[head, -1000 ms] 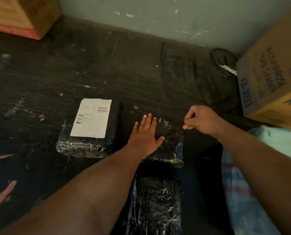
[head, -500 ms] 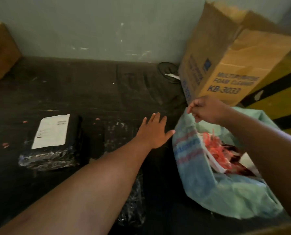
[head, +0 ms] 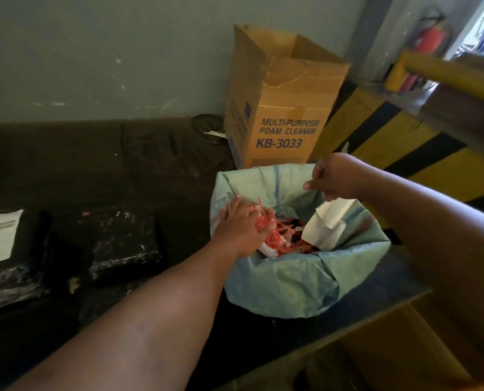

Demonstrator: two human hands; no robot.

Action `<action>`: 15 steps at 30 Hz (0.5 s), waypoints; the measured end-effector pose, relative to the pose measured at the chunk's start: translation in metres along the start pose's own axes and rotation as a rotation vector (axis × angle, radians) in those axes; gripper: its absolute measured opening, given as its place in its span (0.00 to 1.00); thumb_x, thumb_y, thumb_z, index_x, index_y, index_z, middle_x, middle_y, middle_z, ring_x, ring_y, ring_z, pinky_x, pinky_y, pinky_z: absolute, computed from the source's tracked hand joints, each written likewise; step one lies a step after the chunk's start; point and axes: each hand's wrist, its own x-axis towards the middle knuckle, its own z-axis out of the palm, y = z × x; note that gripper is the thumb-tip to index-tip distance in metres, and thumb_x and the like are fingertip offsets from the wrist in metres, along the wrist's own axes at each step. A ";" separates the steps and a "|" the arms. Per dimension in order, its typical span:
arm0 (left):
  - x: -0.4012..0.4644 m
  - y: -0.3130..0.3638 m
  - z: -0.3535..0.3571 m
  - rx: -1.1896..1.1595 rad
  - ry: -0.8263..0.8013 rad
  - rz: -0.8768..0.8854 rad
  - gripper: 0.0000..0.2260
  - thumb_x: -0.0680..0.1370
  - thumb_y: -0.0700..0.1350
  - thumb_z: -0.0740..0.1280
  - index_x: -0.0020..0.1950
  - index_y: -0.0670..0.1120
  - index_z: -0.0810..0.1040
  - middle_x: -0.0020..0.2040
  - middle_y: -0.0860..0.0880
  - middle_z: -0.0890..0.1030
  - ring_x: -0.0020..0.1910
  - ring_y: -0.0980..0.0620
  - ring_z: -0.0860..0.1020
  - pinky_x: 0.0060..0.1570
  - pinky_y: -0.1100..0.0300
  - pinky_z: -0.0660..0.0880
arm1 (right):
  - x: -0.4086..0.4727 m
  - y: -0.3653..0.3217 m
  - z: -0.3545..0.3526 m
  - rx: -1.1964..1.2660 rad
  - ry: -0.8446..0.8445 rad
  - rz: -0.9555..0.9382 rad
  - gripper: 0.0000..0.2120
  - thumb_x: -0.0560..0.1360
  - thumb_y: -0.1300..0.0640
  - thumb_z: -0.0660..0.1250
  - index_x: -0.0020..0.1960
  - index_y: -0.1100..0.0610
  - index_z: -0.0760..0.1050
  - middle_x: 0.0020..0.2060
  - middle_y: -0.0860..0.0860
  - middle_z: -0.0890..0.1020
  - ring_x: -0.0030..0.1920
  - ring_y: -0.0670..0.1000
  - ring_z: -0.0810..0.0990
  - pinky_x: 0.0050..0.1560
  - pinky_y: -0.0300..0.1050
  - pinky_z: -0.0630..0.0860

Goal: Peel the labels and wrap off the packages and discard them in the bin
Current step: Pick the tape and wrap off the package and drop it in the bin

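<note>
the right hand is pinching a peeled white label over the bin; the left hand, fingers seemingly loose, is pressing scraps down. best releasing low, centred. one labelled package is waiting.

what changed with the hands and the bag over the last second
The left hand left the black wrapped package on the dark table and moved right, into the red shreds in the pale green bag. The right hand moved from above the table to over the bag's mouth, where a white paper label now hangs just below it. The labelled black package stayed where it was.
</note>
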 end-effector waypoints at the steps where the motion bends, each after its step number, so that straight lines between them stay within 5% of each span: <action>1: -0.001 -0.003 0.001 0.016 -0.003 -0.001 0.33 0.82 0.68 0.49 0.83 0.52 0.57 0.84 0.47 0.46 0.82 0.49 0.36 0.79 0.45 0.37 | -0.001 0.001 0.000 0.014 -0.005 0.008 0.12 0.73 0.53 0.75 0.42 0.62 0.78 0.31 0.56 0.83 0.30 0.52 0.81 0.35 0.44 0.76; 15: -0.003 -0.003 0.006 0.089 0.010 -0.045 0.35 0.81 0.70 0.51 0.84 0.53 0.55 0.85 0.48 0.44 0.80 0.50 0.32 0.78 0.47 0.37 | 0.003 0.017 -0.003 0.117 -0.119 0.049 0.08 0.77 0.59 0.71 0.46 0.65 0.79 0.41 0.61 0.86 0.35 0.56 0.81 0.40 0.49 0.75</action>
